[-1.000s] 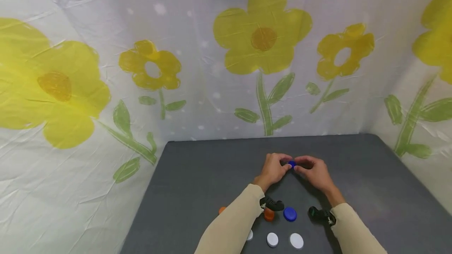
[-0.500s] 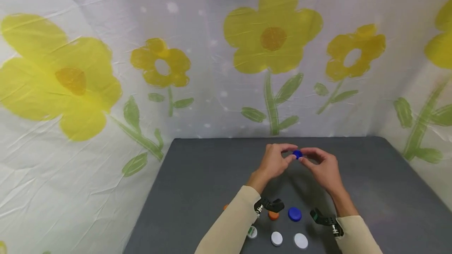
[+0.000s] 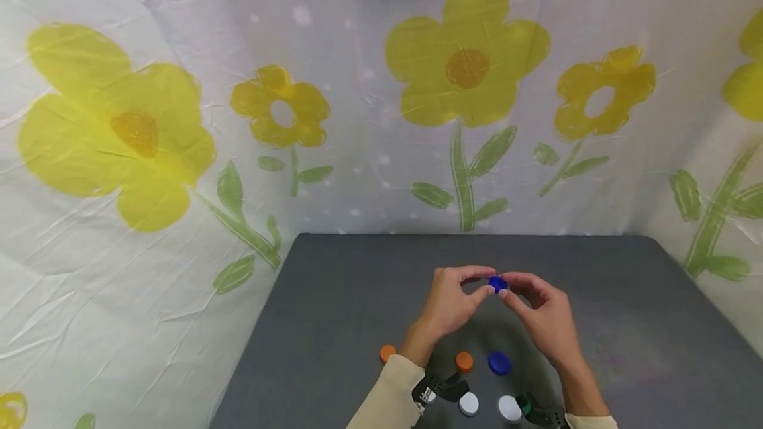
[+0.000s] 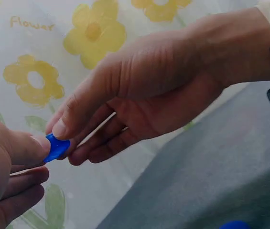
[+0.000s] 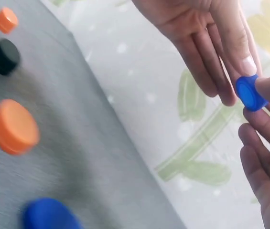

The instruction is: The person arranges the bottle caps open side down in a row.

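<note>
A small blue bottle cap (image 3: 497, 284) is held up above the dark table, between my two hands. My left hand (image 3: 447, 302) pinches its left side with thumb and fingers. From the other side my right hand (image 3: 547, 320) pinches it the same way. Close up in the right wrist view, the blue cap (image 5: 248, 93) sits between the thumbs and fingertips, its round face showing. The left wrist view shows the cap (image 4: 57, 147) tilted, partly covered by both thumbs.
Nearer me on the table (image 3: 334, 310) lie orange caps (image 3: 387, 353) (image 3: 464, 362), a larger blue cap (image 3: 499, 363) and white caps (image 3: 468, 404) (image 3: 509, 409). A black cap (image 5: 4, 57) shows in the right wrist view. A flower-printed sheet (image 3: 369, 171) hangs behind.
Both hands have lifted the blue cap from near the table surface and drawn it closer to me, still pinching it. An orange cap on the left has come out from behind the left sleeve.
</note>
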Motion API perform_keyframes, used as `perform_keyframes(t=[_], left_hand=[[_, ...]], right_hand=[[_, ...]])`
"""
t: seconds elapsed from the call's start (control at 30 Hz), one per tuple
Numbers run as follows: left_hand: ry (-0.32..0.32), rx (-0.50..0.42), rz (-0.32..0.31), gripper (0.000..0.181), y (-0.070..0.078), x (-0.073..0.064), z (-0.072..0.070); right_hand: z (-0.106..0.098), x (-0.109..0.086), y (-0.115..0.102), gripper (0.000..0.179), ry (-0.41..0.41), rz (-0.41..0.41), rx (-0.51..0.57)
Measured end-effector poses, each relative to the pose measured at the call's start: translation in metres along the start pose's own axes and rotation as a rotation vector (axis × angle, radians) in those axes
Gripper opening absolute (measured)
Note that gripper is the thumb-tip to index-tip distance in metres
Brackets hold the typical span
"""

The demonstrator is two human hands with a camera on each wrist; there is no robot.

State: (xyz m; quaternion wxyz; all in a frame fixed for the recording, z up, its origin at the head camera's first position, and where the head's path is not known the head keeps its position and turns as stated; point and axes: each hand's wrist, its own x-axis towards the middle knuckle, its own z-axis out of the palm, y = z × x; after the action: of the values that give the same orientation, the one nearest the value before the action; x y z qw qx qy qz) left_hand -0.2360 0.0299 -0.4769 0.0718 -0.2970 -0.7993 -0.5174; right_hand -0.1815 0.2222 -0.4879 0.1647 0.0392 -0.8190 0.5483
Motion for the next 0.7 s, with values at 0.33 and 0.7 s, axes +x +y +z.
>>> perform_keyframes(t=[0.33, 0.7], left_hand=[[-0.016, 0.048, 0.021, 0.025, 0.001, -0.047, -0.001], [0.141, 0.053, 0.18, 0.026, 0.0, -0.071, 0.0]], right_hand=[[0.015, -0.037, -0.003, 0.027, -0.026, 0.116, 0.063], [0.021, -0.043, -0.016, 0.027, -0.076, 0.213, 0.104]])
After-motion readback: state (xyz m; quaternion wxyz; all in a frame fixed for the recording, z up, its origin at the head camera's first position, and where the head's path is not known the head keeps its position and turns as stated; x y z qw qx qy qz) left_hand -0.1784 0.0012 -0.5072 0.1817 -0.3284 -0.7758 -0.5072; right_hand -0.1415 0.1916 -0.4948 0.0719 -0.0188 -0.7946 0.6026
